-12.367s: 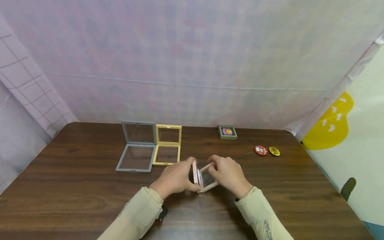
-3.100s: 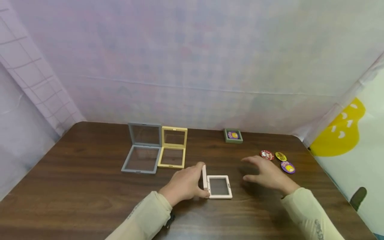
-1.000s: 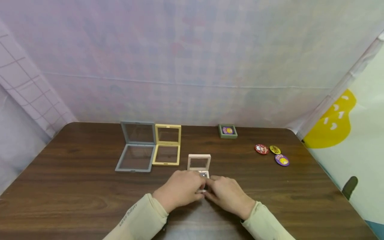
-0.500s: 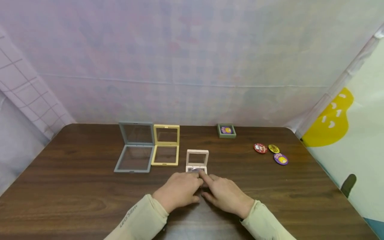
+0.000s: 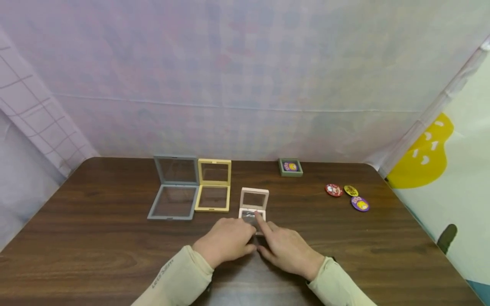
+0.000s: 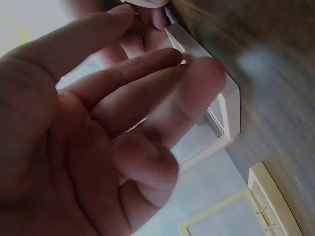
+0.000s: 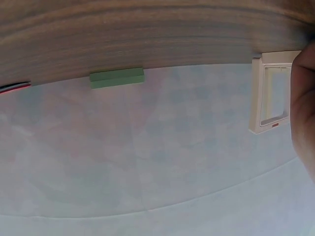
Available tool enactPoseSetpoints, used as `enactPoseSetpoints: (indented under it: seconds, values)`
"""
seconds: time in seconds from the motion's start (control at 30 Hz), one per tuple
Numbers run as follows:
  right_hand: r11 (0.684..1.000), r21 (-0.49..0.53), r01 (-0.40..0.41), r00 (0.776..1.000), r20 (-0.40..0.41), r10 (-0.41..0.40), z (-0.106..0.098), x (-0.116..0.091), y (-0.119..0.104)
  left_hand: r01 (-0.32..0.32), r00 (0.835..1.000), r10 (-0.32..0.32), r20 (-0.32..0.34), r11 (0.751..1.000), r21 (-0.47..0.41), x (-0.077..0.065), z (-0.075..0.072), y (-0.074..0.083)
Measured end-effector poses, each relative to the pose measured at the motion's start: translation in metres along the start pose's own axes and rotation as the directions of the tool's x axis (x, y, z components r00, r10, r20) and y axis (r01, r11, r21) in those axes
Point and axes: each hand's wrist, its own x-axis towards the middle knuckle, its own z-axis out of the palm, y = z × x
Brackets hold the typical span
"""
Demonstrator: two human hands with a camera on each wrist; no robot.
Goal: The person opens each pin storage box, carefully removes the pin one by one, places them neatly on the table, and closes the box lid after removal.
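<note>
A small pale pink hinged display frame [image 5: 252,209] stands unfolded on the table, its lid raised at the back and its base flat, with clear film in both halves. My left hand [image 5: 226,240] is at the base's near left, hiding part of it. In the left wrist view its fingers [image 6: 202,81] are loosely bent beside the frame, holding nothing. From the right, my right hand [image 5: 289,250] reaches in with its index finger stretched onto the base's film, its thumb apart and nothing gripped. The right wrist view shows the raised lid [image 7: 256,98] beside this hand.
Left of the frame, a larger grey-blue frame [image 5: 170,218] and a yellow frame [image 5: 212,208] stand unfolded. A green frame [image 5: 291,174] holding a purple badge is at the back. To the right lie red [image 5: 334,190], yellow [image 5: 351,191] and purple [image 5: 360,204] badges.
Since the oldest frame, a purple badge has left the pink frame and joined the badges at right. The pink frame has turned lid-backward and slid slightly away; my right index finger has stretched out.
</note>
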Motion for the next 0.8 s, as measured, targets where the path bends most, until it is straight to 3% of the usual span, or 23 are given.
enactPoseSetpoints:
  seconds: [0.37, 0.63, 0.8]
  values:
    - [0.999, -0.033, -0.002, 1.0, 0.021, 0.003, 0.003, 0.0, 0.0, 0.083, 0.996, -0.084, 0.028, 0.996, 0.034, 0.003, 0.009, -0.001]
    - [0.998, -0.052, 0.018, 1.0, 0.011, -0.017, 0.002, 0.001, 0.001, 0.113, 0.993, -0.112, -0.019, 0.994, 0.006, 0.011, 0.015, -0.004]
    - [0.999, -0.046, 0.013, 0.999, 0.034, -0.011, 0.002, 0.001, 0.001, 0.206, 0.977, -0.205, 0.061, 0.978, -0.012, 0.015, 0.013, -0.011]
